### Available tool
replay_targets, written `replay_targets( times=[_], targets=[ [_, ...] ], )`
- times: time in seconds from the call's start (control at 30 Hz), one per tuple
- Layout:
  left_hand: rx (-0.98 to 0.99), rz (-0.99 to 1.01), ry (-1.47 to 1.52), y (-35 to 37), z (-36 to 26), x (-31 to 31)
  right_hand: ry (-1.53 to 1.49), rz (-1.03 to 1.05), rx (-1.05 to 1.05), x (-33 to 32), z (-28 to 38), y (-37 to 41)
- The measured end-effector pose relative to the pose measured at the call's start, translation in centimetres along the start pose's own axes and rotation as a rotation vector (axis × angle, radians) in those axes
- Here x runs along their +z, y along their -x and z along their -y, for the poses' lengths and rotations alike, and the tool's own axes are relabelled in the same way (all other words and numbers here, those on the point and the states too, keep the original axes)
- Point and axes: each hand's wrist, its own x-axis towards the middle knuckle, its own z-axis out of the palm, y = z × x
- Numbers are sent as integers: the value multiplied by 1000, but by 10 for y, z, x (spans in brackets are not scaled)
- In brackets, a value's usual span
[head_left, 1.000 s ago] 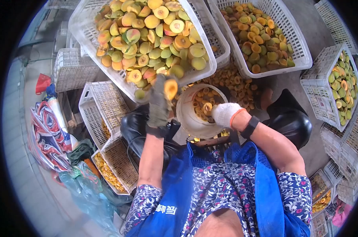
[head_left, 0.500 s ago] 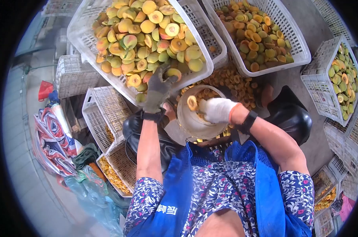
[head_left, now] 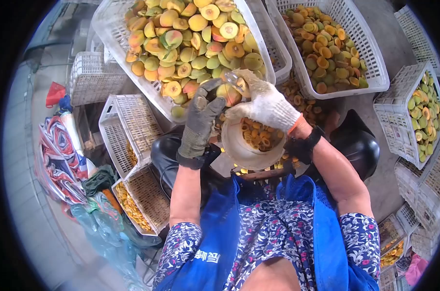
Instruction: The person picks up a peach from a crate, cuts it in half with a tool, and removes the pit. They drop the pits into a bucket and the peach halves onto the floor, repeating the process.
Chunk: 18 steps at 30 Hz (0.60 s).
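Observation:
My left hand (head_left: 200, 119), in a dark grey glove, is closed around a yellow-red peach half (head_left: 228, 95) at the near edge of a white crate (head_left: 152, 99) heaped with halved peaches (head_left: 181, 46). My right hand (head_left: 266, 104), in a white glove, is closed on a small shiny metal tool (head_left: 237, 82) held against that peach; the glove hides most of the tool. Below both hands, a pale bucket (head_left: 237, 153) holds orange peach pieces (head_left: 261, 136).
Another white crate (head_left: 380, 85) of peach halves stands at the upper right, and a tilted crate (head_left: 397, 128) of greener fruit at the right. Stacked crates (head_left: 144, 126) and crumpled plastic bags (head_left: 98, 233) lie on the left. Peach pieces lie behind the bucket.
My left hand now has a peach half in its grip. My right hand has moved up from the bucket to meet it. The orange piece near my right hand is gone from there.

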Motion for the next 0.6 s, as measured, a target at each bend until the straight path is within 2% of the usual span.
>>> replay_targets(
  times=[0.03, 0.1, 0.2, 0.3, 0.37, 0.4, 0.43, 0.47, 0.5, 0.53, 0.57, 0.6],
  targets=[
    [-23, -37, -13, 1, 1, 5, 54, 54, -23, 0, 4, -2],
    [-9, -26, -62, -1, 11, 1, 85, 22, -100, 5, -5, -7],
    [43, -34, -36, -3, 18, -2, 66, 98, -52, 3, 0, -13],
    [48, -74, 149, -4, 26, -4, -21, 117, 42, 7, 0, -18],
    [29, -75, 333, -5, 29, -6, -366, 80, 126, 11, -15, -21],
    [34, -79, 334, -4, 31, -10, -572, 109, 409, 1, 2, -20],
    [124, -78, 201, -4, 33, -12, -569, 113, 406, -3, 5, -21],
    [213, -81, 68, -3, 33, -16, -573, 114, 489, -4, 7, -22],
    [217, -90, 71, -2, 32, -18, -577, 119, 573, -5, 11, -24],
    [127, -128, 403, -1, 31, -21, -571, 54, 551, -4, 26, -24],
    [36, -161, 734, 0, 29, -24, -567, 65, 546, -2, 9, -25],
    [66, -168, 738, -3, 28, -26, 176, -28, -81, 0, -26, -26]
  ],
)
